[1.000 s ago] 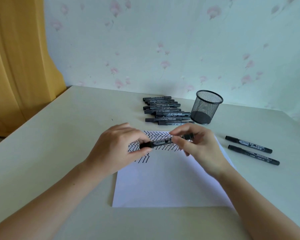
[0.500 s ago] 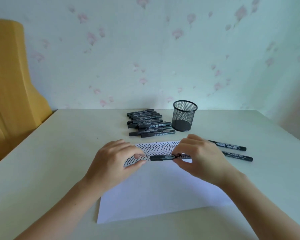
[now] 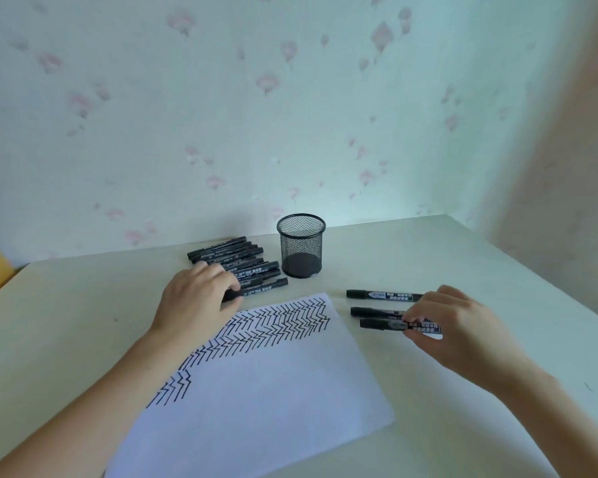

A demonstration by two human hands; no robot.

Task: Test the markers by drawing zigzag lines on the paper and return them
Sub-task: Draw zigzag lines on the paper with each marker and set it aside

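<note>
Head view: the right hand (image 3: 460, 326) pinches a capped black marker (image 3: 384, 324) lying beside two others right of the zigzag-ruled white paper (image 3: 256, 391). The left hand (image 3: 197, 301), fingers curled, grips the nearest of the marker pile (image 3: 235, 260) by the round mesh cup (image 3: 301, 246).

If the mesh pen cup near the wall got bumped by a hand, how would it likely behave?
The mesh pen cup stands upright and looks empty, so it is probably light and would slide or tip easily. It is round, so once on its side it could roll across the table. Its wire mesh looks stiff, unlikely to deform from a nudge.
</note>
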